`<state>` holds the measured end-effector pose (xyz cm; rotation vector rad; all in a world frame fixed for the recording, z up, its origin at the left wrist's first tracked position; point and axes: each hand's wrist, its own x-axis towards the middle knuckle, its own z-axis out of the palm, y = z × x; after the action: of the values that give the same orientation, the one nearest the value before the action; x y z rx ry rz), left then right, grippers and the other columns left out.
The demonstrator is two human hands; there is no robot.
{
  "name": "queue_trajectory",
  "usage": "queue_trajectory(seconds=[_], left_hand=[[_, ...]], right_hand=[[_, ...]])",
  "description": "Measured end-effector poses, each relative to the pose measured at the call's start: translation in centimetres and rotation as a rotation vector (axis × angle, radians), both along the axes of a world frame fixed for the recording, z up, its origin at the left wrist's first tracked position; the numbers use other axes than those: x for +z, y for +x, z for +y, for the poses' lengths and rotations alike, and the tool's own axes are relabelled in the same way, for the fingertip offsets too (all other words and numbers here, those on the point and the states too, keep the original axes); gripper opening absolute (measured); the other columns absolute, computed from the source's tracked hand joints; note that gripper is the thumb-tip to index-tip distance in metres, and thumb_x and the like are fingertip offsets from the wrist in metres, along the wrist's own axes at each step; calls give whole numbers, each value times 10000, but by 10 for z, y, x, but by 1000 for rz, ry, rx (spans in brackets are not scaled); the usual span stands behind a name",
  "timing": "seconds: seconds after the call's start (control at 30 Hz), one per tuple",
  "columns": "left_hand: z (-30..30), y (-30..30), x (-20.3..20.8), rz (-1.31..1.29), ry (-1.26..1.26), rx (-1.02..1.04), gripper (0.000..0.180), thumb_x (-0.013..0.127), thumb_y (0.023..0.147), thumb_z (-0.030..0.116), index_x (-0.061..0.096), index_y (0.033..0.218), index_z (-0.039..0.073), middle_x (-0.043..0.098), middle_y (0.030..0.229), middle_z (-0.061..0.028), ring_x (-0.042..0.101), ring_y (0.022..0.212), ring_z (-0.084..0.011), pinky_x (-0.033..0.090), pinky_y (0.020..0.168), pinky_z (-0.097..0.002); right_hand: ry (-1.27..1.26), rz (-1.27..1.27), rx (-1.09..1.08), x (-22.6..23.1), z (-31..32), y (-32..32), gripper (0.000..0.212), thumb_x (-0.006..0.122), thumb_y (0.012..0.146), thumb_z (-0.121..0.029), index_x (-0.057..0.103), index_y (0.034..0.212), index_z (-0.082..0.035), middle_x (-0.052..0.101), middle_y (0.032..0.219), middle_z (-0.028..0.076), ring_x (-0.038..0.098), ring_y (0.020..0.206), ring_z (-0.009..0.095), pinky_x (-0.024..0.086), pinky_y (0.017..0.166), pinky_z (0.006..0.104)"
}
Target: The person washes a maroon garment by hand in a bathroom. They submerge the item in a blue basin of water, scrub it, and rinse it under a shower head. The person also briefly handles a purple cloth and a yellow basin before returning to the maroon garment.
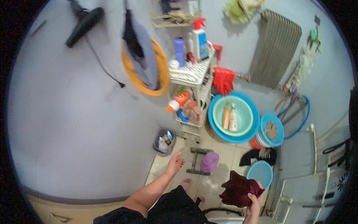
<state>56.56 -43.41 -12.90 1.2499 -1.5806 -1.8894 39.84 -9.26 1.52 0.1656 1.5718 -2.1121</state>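
My right hand (256, 202) grips a bunched dark maroon cloth (239, 189) at its right side, with the thumb laid over it. The cloth hangs to the left of the hand and has an uneven, pointed edge; its exact kind does not show. Held out to the left with nothing visible in it, my left hand (176, 163) has loosely bent fingers that stand a little apart. Nearest to that hand, on the floor, is a low stool frame (194, 161) with a purple cloth (210, 162) on its right side. A light blue basin (260, 173) lies just beyond the maroon cloth.
A small bin (164, 142) stands by the left wall. Ahead rises a white shelf rack (186, 76) with bottles. Nested basins (215, 128) hold two bottles, right of the rack. Another blue basin (279, 141), a radiator (274, 48) and white pipes (315, 149) are at the right.
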Motion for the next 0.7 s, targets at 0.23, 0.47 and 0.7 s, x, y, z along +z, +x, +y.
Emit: queue_trajectory(seconds=[0.23, 0.47, 0.7], left_hand=[[-60, 21, 88, 86, -124, 139, 190, 516, 894, 112, 568, 1063, 42, 569, 822, 2, 510, 703, -75, 426, 626, -215], [-141, 15, 206, 351, -377, 169, 201, 539, 894, 128, 564, 1065, 25, 590, 850, -18, 528, 743, -82, 454, 676, -233], [-256, -6, 344, 474, -829, 184, 171, 557, 882, 129, 592, 1018, 32, 604, 845, 1, 538, 755, -63, 450, 702, -218]], right_hand=[[91, 104, 42, 51, -22, 21, 672, 578, 612, -4, 399, 1259, 14, 514, 1135, 158, 527, 1036, 289, 405, 937, 383], [23, 154, 79, 54, -28, 32, 643, 654, 681, 21, 397, 1269, -14, 515, 1160, 128, 512, 1058, 273, 440, 899, 371], [-44, 216, 34, 54, -57, 43, 627, 620, 692, 40, 389, 1274, -9, 511, 1175, 149, 503, 1090, 290, 431, 932, 394]])
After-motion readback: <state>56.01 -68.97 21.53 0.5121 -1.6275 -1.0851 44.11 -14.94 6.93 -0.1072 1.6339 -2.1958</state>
